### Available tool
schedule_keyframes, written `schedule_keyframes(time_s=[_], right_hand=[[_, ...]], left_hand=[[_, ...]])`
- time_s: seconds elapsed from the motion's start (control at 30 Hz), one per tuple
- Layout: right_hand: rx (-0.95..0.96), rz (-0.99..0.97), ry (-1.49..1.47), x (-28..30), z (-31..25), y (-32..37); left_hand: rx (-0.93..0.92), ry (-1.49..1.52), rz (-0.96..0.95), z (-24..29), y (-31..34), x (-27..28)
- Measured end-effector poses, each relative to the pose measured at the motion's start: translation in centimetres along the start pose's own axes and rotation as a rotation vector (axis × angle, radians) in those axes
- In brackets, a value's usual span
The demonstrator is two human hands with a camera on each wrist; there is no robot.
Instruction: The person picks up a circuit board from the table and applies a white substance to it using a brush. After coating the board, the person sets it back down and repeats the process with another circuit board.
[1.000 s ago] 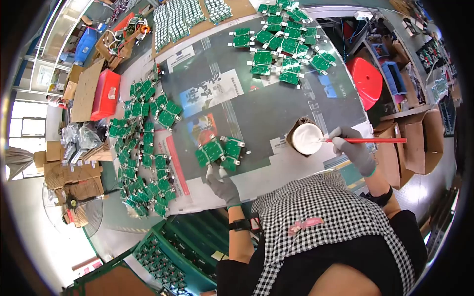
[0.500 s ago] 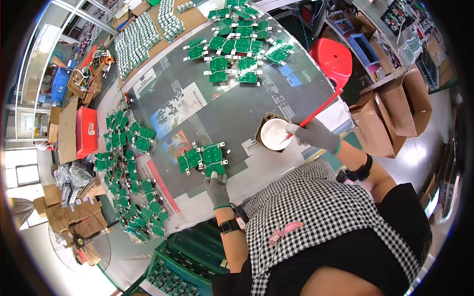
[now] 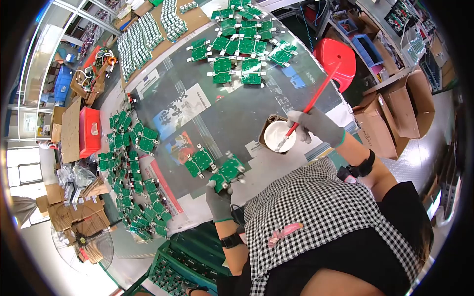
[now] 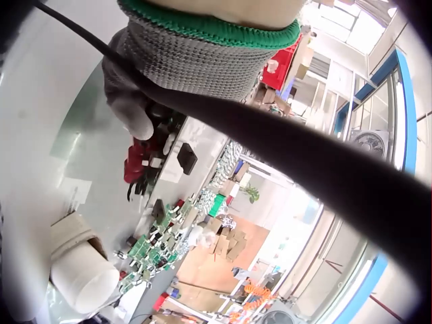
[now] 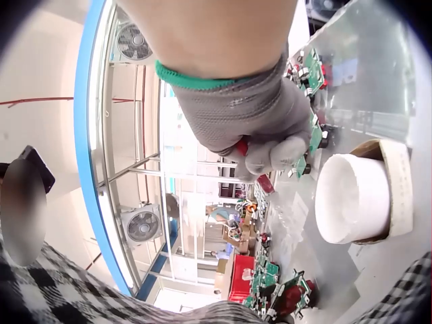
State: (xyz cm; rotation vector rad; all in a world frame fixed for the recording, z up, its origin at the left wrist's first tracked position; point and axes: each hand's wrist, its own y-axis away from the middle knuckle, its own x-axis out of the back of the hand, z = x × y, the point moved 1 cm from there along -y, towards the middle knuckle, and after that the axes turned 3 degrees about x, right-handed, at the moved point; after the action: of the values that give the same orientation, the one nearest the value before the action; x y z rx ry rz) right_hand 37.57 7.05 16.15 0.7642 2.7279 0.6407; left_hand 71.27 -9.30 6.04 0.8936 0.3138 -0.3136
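Note:
My gloved left hand (image 3: 218, 203) pinches the near edge of a green circuit board (image 3: 228, 172), which is tilted beside a second green board (image 3: 198, 163) on the table. Dark and red parts (image 4: 138, 162) show by the thumb in the left wrist view. In my gloved right hand (image 3: 318, 127) is a red-handled brush (image 3: 316, 96), its handle slanting up and its tip down inside a white tub (image 3: 270, 132) of white stuff. That tub sits in a cut-down cardboard box (image 5: 398, 185). From the right wrist camera, curled fingers (image 5: 260, 160) hide most of the brush.
Piles of green boards (image 3: 129, 187) lie along the table's left side, and more boards (image 3: 242, 45) at its far end. Small white parts stand in rows on cardboard (image 3: 195, 19). A red stool (image 3: 335, 61) and cardboard boxes (image 3: 390, 123) are to the right, a fan (image 3: 81, 237) to the left.
My left hand has taken hold of the nearer board and drawn it, tilted, away from the other one. The brush handle has swung from level to steeply raised. The head view has shifted.

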Motion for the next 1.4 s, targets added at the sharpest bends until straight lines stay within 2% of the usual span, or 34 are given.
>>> schedule_keyframes(time_s=[0.07, 0.13, 0.17, 0.2, 0.3, 0.5, 0.6, 0.63, 0.73, 0.93, 1.07, 1.27, 1.4], right_hand=[[0.064, -0.050, -0.092, -0.3, -1.8, 0.6], [0.148, -0.107, -0.197, -1.2, -4.1, 1.5], [0.095, -0.130, -0.202, -1.6, -5.1, 2.1], [0.118, -0.148, -0.200, -1.9, -5.6, 2.3], [0.181, -0.220, -0.273, -2.4, -6.6, 2.5], [0.270, -0.436, 0.040, -3.2, -10.1, 2.8], [0.468, -0.406, 0.243, -3.8, -11.4, 3.6], [0.516, -0.412, 0.227, -3.6, -10.1, 3.0], [0.393, -0.386, 0.201, -3.2, -11.0, 3.0], [0.536, -0.412, 0.355, -3.5, -11.5, 4.1], [0.541, -0.452, 0.260, -3.3, -9.9, 2.3], [0.422, -0.375, 0.364, -2.9, -11.9, 3.8], [0.473, -0.408, 0.335, -3.1, -12.0, 4.6]], left_hand=[[-0.115, -0.137, 0.050, 1.8, 2.3, -4.4], [-0.205, -0.220, -0.003, 3.7, 4.5, -8.2], [-0.243, -0.248, -0.021, 4.2, 5.1, -9.3], [-0.278, -0.276, -0.039, 4.8, 5.7, -10.4], [-0.222, -0.356, -0.191, 6.3, 6.1, -12.0], [-0.077, -0.592, -0.400, 9.3, 6.6, -15.4], [-0.066, -0.672, -0.401, 9.7, 6.3, -16.1], [-0.067, -0.690, -0.408, 9.7, 6.5, -16.3], [-0.071, -0.737, -0.426, 9.9, 6.6, -16.6], [-0.100, -0.735, -0.424, 9.6, 6.3, -16.6], [-0.077, -0.739, -0.454, 9.6, 6.3, -16.6], [-0.104, -0.705, -0.403, 9.4, 5.9, -16.2], [-0.128, -0.689, -0.388, 9.6, 6.3, -16.7]])
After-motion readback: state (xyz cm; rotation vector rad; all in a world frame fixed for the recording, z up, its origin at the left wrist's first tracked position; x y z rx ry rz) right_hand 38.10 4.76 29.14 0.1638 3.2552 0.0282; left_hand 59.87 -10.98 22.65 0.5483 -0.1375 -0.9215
